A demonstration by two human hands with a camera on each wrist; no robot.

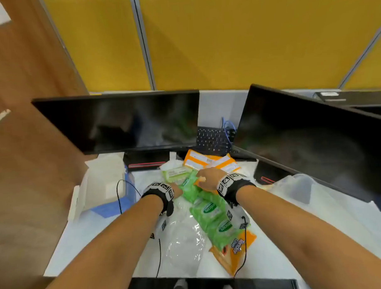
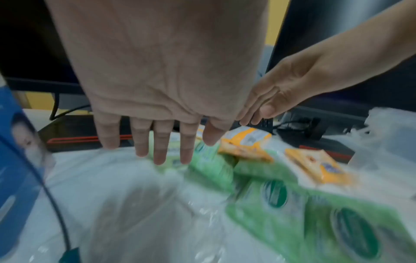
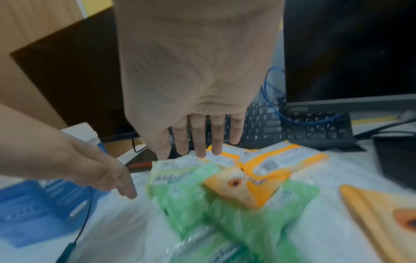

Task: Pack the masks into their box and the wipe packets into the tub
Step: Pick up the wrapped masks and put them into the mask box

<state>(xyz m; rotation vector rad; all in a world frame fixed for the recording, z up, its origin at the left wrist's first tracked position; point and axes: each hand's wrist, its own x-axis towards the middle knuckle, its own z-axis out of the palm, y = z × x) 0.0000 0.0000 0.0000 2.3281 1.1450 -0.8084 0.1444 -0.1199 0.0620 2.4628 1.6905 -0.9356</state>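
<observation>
Green wipe packets [image 1: 209, 210] [image 2: 292, 204] [image 3: 225, 213] lie in a heap mid-table, mixed with orange wipe packets [image 1: 209, 162] [image 2: 247, 144] [image 3: 258, 188]. Another orange packet [image 1: 234, 251] lies near the front. Clear bags of white masks [image 1: 184, 237] [image 2: 123, 204] lie left of the heap. The blue-and-white mask box [image 1: 106, 184] [image 2: 15, 160] [image 3: 38, 210] stands open at the left. At the right is the clear plastic tub [image 1: 294, 186] [image 2: 394, 142]. My left hand [image 1: 176, 189] [image 2: 162, 142] and right hand [image 1: 206, 178] [image 3: 198, 138] hover over the heap's far end, fingers straight, holding nothing.
Two dark monitors [image 1: 124, 123] [image 1: 314, 140] stand behind the heap, with a black keyboard [image 1: 213, 139] and a blue cable [image 1: 228, 128] between them. A brown wooden partition [image 1: 23, 150] bounds the left side. Thin black wrist cables [image 1: 120, 196] hang over the table.
</observation>
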